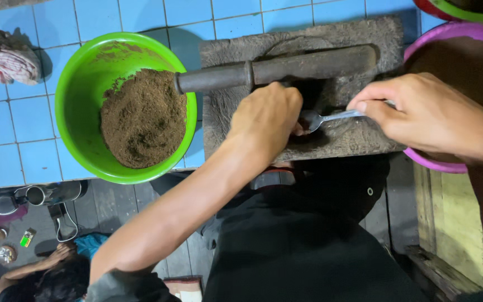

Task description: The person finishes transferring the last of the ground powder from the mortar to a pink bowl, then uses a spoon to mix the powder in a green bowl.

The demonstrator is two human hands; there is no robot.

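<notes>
My right hand (429, 114) pinches the handle of a metal spoon (331, 116), bowl pointing left on the grinding stone (359, 33). My left hand (266, 120) is curled, fingertips down on the slab touching the spoon bowl; can't tell if they grip anything underneath. Long stone roller (278, 70) lies across the slab's far side, untouched, 1 end overhanging the green bowl (79, 84) of brown ground powder (143, 117) on the blue tiled counter (23, 128). Purple basin (437, 162) sits under my right wrist. I judge this the scraping step, gathering residue onto the spoon. Next move needs a level spoon and a steady carry left to the bowl.
</notes>
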